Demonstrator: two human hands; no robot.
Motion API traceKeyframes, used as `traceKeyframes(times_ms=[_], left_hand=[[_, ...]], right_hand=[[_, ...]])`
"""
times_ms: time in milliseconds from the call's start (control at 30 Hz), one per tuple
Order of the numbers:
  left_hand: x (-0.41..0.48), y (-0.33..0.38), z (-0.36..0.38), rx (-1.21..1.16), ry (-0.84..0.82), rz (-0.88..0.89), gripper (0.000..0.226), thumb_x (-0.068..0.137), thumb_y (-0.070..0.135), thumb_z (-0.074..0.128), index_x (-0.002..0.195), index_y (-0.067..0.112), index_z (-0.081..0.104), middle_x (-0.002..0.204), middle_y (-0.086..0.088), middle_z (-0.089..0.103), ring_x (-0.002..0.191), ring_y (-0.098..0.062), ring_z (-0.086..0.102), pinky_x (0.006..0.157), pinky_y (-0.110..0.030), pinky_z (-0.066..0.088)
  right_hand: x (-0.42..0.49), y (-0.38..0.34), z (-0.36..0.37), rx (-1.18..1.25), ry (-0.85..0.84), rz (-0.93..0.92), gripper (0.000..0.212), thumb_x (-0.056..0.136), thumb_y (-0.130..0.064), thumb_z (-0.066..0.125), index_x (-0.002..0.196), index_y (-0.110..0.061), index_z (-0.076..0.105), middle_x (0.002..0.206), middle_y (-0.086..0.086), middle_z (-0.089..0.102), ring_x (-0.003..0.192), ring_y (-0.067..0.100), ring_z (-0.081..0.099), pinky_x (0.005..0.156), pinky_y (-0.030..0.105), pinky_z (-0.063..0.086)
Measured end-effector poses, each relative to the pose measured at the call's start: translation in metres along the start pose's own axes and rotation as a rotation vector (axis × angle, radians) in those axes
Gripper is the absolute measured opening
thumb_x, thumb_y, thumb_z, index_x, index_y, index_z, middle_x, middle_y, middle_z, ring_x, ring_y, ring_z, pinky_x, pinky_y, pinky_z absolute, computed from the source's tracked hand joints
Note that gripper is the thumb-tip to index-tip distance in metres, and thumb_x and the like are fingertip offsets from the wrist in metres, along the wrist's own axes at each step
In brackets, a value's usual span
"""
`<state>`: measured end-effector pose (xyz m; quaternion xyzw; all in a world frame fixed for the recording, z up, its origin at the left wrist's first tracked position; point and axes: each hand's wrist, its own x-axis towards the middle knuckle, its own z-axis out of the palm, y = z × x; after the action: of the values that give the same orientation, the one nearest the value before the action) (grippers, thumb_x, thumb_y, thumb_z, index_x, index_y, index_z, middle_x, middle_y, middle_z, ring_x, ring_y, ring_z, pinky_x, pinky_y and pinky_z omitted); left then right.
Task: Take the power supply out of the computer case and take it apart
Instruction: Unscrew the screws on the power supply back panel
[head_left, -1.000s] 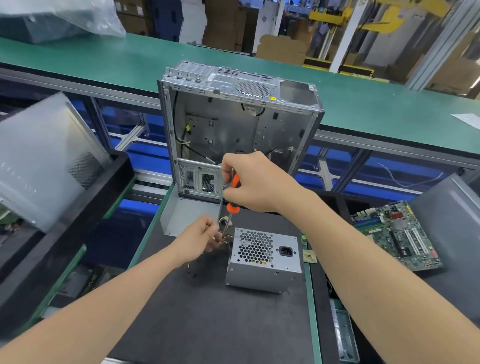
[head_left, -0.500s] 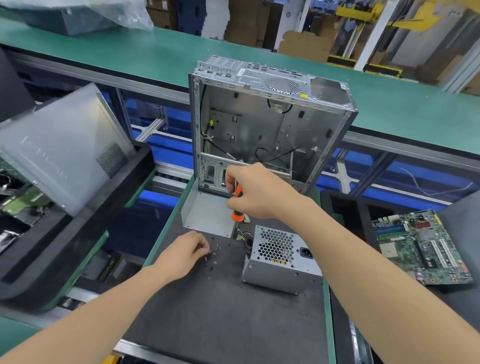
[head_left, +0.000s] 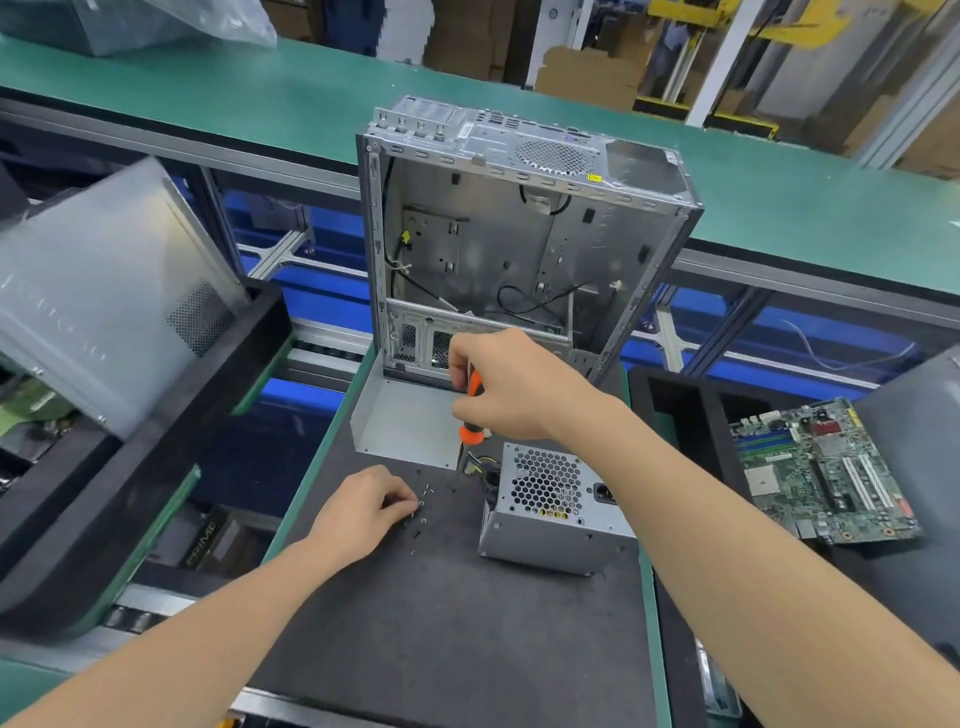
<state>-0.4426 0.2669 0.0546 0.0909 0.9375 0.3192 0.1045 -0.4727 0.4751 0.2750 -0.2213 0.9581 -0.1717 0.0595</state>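
Nearby, screws (head_left: 422, 512) dot the dark mat (head_left: 441, 623) beside green conveyor (head_left: 311, 98).

The left hand (head_left: 363, 506) has left the power supply (head_left: 556, 512) cables for the loose screws (head_left: 422, 512).

Bright even overhead light, soft wide-angle edge distortion.

Head cam, looking fwd/down, prob. arm's reach from bench (head_left: 452, 623).
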Motion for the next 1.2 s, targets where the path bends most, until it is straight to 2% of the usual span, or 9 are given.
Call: traceKeyframes(times_ms=[200,333,433,533,633,767,867,1067,1200], left_hand=[[0.002,0.011,-0.009,-0.013,0.041,0.017,0.022,0.102,0.016,0.06,0.103,0.03,0.077,0.101,0.012,0.068,0.096,-0.007,0.063,0.09,-0.027,0.051],[0.01,0.047,-0.017,-0.229,0.057,0.022,0.024,0.1,0.009,0.057,0.101,0.027,0.073,0.084,0.009,0.074,0.072,-0.002,0.067,0.063,-0.008,0.045],[0.021,0.077,-0.018,-0.479,0.01,-0.058,0.023,0.102,0.01,0.054,0.099,0.026,0.071,0.087,0.003,0.075,0.057,-0.003,0.063,0.052,-0.011,0.045],[0.027,0.104,-0.014,-0.642,-0.072,-0.105,0.021,0.106,0.015,0.052,0.101,0.022,0.07,0.099,-0.006,0.077,0.065,-0.012,0.064,0.058,-0.02,0.05],[0.032,0.121,-0.011,-0.538,-0.035,0.02,0.017,0.103,0.021,0.057,0.1,0.032,0.07,0.099,0.007,0.074,0.085,-0.012,0.067,0.076,-0.032,0.054],[0.038,0.146,-0.012,-0.459,-0.016,0.171,0.02,0.099,0.018,0.061,0.102,0.037,0.064,0.103,0.015,0.069,0.096,0.002,0.063,0.077,-0.016,0.046],[0.041,0.165,-0.011,-0.398,-0.073,0.281,0.025,0.096,0.007,0.058,0.104,0.031,0.065,0.104,0.011,0.069,0.1,-0.008,0.066,0.086,-0.024,0.05],[0.047,0.2,-0.002,-0.108,-0.318,0.473,0.048,0.094,-0.004,0.043,0.1,0.038,0.064,0.112,0.008,0.067,0.097,-0.012,0.061,0.071,-0.019,0.044],[0.053,0.205,0.006,-0.062,-0.396,0.413,0.05,0.093,-0.004,0.037,0.092,0.038,0.063,0.105,0.004,0.063,0.067,-0.019,0.053,0.057,-0.027,0.043]], right_hand=[[-0.007,0.003,-0.012,0.006,0.042,0.029,0.011,0.083,-0.023,0.069,0.093,-0.02,0.065,0.088,-0.004,0.067,0.085,0.019,0.061,0.068,0.035,0.052],[-0.019,0.014,-0.025,0.029,0.141,0.121,0.011,0.086,-0.028,0.073,0.081,-0.019,0.069,0.08,-0.011,0.063,0.08,0.013,0.056,0.065,0.029,0.04],[-0.032,0.028,-0.034,0.067,0.2,0.27,0.02,0.082,-0.034,0.078,0.077,-0.017,0.068,0.08,-0.006,0.067,0.076,0.007,0.057,0.058,0.027,0.044],[-0.052,0.045,-0.04,0.11,0.25,0.375,0.019,0.083,-0.035,0.078,0.078,-0.019,0.069,0.082,-0.005,0.068,0.077,0.01,0.062,0.056,0.025,0.044],[-0.075,0.055,-0.044,0.141,0.344,0.438,0.014,0.082,-0.038,0.078,0.082,-0.026,0.07,0.085,-0.009,0.068,0.083,0.009,0.063,0.061,0.024,0.044],[-0.101,0.059,-0.05,0.174,0.572,0.474,0.017,0.084,-0.037,0.077,0.087,-0.025,0.067,0.079,-0.011,0.066,0.066,-0.001,0.062,0.052,0.011,0.039],[-0.118,0.059,-0.055,0.137,0.65,0.467,0.017,0.089,-0.036,0.074,0.093,-0.024,0.062,0.066,-0.015,0.064,0.072,0.003,0.058,0.062,0.019,0.039],[-0.139,0.052,-0.056,0.134,0.643,0.331,0.015,0.094,-0.018,0.067,0.09,-0.017,0.052,0.06,-0.022,0.064,0.049,-0.004,0.058,0.052,0.007,0.038],[-0.138,0.054,-0.053,0.108,0.618,0.282,0.016,0.091,-0.016,0.067,0.09,-0.018,0.051,0.051,-0.014,0.056,0.049,-0.001,0.056,0.047,0.012,0.035]])
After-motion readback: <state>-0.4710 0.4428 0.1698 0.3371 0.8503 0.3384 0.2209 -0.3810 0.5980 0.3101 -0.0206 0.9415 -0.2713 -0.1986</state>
